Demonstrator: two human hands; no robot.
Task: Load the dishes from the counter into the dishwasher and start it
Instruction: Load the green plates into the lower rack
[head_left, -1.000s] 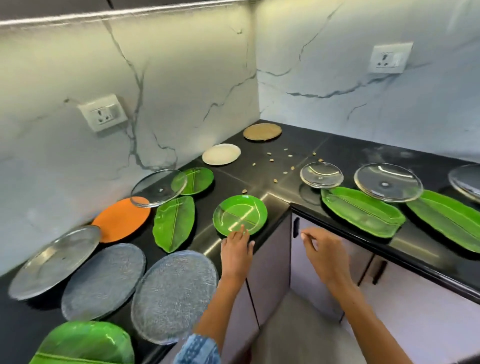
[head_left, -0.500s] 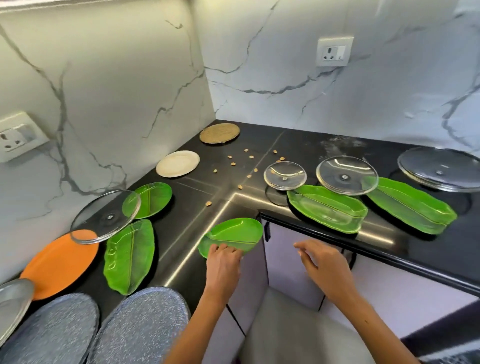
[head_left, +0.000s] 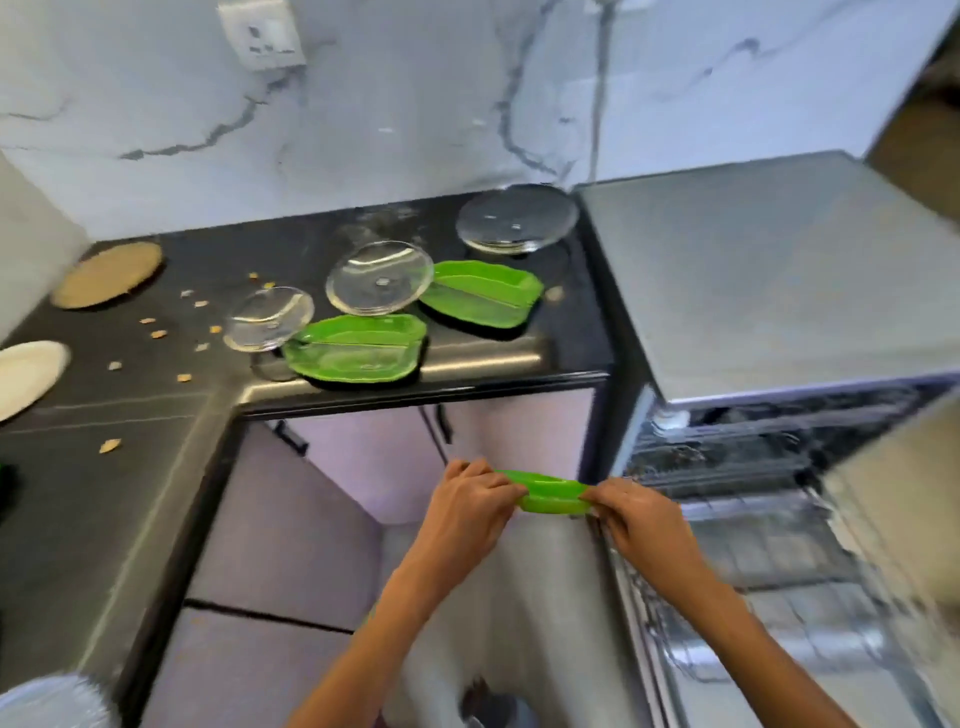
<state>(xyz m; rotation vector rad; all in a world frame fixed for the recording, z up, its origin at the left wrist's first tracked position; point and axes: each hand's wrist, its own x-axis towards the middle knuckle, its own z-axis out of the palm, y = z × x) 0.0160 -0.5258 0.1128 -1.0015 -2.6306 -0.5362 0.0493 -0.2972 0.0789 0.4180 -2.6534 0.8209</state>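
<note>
Both forearms are bare up from 6 o'clock, with no sleeve in view. The left hand (head_left: 470, 512) and right hand (head_left: 636, 522) seem free of rings or bands, though motion blur leaves that uncertain.

A white wall socket (head_left: 261, 32) sits at eleven o'clock on the veined marble backsplash (head_left: 415, 104). Small tan crumbs (head_left: 156, 332) lie scattered across the black counter at nine o'clock. Pale lilac cabinet doors (head_left: 509, 431) with dark handles (head_left: 444, 422) stand beneath the counter edge.
</note>
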